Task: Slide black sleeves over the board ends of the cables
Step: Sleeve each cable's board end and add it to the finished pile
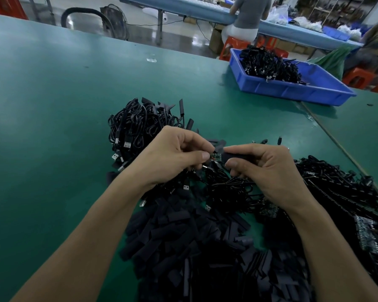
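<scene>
My left hand (172,155) pinches the small green circuit board (216,157) at the end of a black cable. My right hand (264,168) holds a black sleeve (234,156), whose open mouth meets the board's right end. The cable (225,186) hangs in loops under both hands. A heap of loose flat black sleeves (194,247) lies on the green table (52,105) between my forearms. To the right lies a pile of cables with bare boards (347,192). Behind my left hand sits a bundle of cables with sleeves and USB plugs (138,125).
A blue plastic bin (292,88) with black cables stands at the far right of the table. A seam strip (336,138) runs diagonally along the table's right side. Beyond the table, a person sits on a red stool (234,45) at another bench.
</scene>
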